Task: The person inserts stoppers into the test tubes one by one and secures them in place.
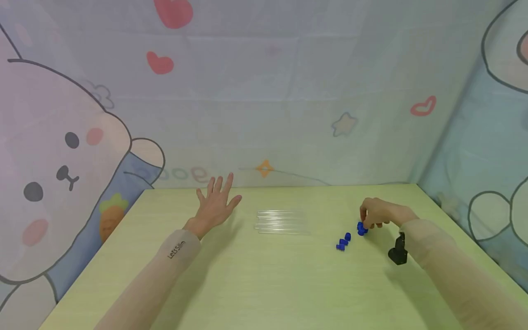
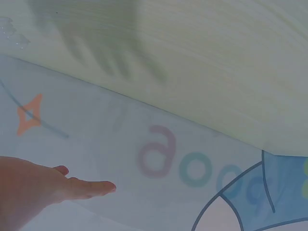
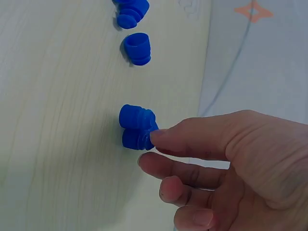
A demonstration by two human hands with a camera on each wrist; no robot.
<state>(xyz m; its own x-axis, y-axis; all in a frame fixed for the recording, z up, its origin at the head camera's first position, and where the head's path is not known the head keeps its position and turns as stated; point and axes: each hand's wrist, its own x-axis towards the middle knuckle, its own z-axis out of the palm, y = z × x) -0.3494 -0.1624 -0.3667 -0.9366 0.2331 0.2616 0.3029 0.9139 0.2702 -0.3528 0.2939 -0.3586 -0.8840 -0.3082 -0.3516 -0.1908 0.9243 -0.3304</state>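
In the head view my right hand [image 1: 377,213] is over a small cluster of blue test tube caps [image 1: 360,231] on the right side of the table. In the right wrist view the thumb tip overlaps one of these blue caps [image 3: 137,118], and the index fingertip is just below, with a gap between thumb and index finger. Several more blue caps [image 1: 343,241] lie a little nearer and to the left. My left hand [image 1: 214,208] is spread over the far left of the table, holding nothing. Beside it, clear test tubes [image 1: 282,222] lie in parallel.
The pale wooden table [image 1: 247,284] ends at the back against a printed cloth [image 1: 288,114] with a bear, hearts and stars. Another side of cloth [image 1: 486,151] closes the right. A black mount [image 1: 398,252] sits at the right wrist.
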